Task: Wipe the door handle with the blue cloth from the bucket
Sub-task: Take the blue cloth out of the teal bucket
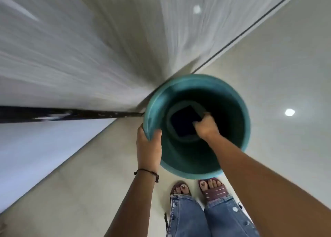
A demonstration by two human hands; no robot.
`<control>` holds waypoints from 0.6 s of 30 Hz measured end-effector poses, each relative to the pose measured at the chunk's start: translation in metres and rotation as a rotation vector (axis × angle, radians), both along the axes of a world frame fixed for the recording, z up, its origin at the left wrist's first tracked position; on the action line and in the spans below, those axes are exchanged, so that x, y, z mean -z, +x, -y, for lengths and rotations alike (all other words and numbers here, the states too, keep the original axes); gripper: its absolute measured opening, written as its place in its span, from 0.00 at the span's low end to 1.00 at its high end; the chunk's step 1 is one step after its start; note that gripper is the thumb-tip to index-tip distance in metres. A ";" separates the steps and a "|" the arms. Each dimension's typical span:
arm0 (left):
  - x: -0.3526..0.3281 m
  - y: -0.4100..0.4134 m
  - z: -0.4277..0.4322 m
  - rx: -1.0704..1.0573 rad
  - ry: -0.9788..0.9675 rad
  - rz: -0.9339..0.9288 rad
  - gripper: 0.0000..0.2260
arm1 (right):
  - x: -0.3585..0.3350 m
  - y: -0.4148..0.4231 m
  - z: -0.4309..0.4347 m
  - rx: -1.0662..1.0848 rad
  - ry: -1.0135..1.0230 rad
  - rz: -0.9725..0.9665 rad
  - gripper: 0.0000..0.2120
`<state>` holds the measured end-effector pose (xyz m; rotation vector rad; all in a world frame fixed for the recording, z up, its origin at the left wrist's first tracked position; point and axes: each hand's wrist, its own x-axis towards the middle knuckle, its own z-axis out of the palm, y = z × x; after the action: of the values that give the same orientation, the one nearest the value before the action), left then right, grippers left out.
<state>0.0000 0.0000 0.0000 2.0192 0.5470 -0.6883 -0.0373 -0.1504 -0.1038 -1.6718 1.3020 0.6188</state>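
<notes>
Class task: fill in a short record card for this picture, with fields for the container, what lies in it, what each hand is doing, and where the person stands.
container: teal bucket, standing on a pale floor beside a white door or wall panel
contents: dark blue cloth, folded square, lying at the bottom
left hand: grip closed over the bucket's near rim
right hand: reached down inside, fingers on the cloth's edge; firm hold cannot be told
person: standing right behind the bucket, in sandals and jeans
door handle: not in view
</notes>
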 end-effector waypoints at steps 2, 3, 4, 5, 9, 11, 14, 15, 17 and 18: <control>0.020 0.002 0.003 -0.027 0.022 0.087 0.05 | 0.034 0.006 0.002 -0.043 -0.017 -0.074 0.27; 0.029 0.003 0.001 -0.044 0.010 0.091 0.04 | 0.049 0.011 0.003 -0.047 -0.022 -0.105 0.26; 0.037 0.003 -0.001 -0.067 0.006 0.084 0.06 | 0.061 0.016 0.003 -0.051 -0.019 -0.113 0.25; 0.042 0.000 -0.003 -0.077 -0.004 0.073 0.08 | 0.073 0.019 0.000 -0.091 -0.037 -0.132 0.24; 0.041 0.002 -0.006 -0.104 -0.074 0.044 0.09 | 0.087 0.028 -0.002 -0.135 -0.168 -0.175 0.21; 0.043 0.006 -0.007 -0.083 -0.062 0.038 0.09 | 0.077 0.028 -0.001 -0.129 -0.114 -0.184 0.19; 0.021 0.003 -0.004 -0.044 -0.037 0.002 0.04 | 0.020 0.018 -0.008 -0.126 -0.082 -0.101 0.21; 0.009 0.000 -0.003 -0.041 -0.029 -0.006 0.08 | -0.007 0.013 -0.011 -0.081 -0.061 -0.033 0.19; -0.025 -0.009 -0.004 -0.038 0.016 -0.047 0.20 | -0.069 0.002 -0.018 0.076 0.057 0.132 0.11; -0.050 -0.013 -0.004 -0.053 0.028 -0.069 0.25 | -0.107 -0.005 -0.020 0.157 0.134 0.191 0.07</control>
<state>-0.0132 0.0035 0.0503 2.0056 0.6516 -0.7235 -0.0420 -0.1303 0.0027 -1.4659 1.2127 0.4320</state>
